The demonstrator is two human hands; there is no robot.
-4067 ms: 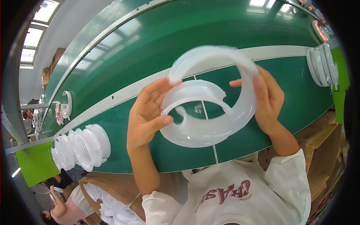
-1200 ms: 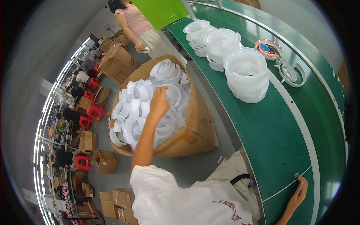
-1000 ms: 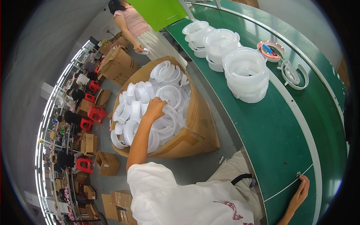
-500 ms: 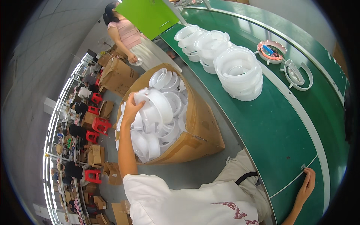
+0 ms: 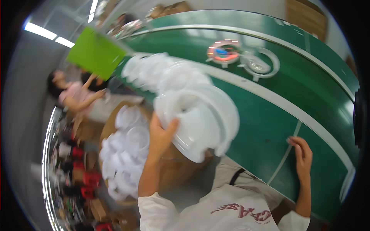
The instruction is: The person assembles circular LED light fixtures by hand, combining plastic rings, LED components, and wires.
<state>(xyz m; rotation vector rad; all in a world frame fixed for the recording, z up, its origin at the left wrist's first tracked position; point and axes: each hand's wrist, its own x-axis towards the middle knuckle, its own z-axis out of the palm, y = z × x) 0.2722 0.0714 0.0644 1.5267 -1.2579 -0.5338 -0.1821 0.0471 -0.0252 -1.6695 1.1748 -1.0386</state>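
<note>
My left hand [image 5: 160,134] grips a white plastic ring-shaped housing [image 5: 202,125] by its near edge, thumb on its face. The piece is tilted and hangs between the carton and the green table; it may be more than one ring nested together. My right hand [image 5: 302,152] is over the table at the right, by a pale line across the surface. Its fingers are bent and drawn together; whatever is at the fingertips is too small and blurred to name. Behind the held piece, stacks of similar white rings [image 5: 169,71] stand on the green table [image 5: 254,123].
A large cardboard carton [image 5: 175,163] heaped with white rings [image 5: 129,154] stands left of the table. Farther back on the table lie a pinkish ring with coloured parts [image 5: 223,53] and a white ring assembly [image 5: 262,65]. A person in pink [image 5: 77,96] stands beyond the carton, near a green panel [image 5: 96,52].
My left hand has carried the white ring piece from above the carton rightward toward the table. The view has turned to the right. My right hand stays by the table's pale line.
</note>
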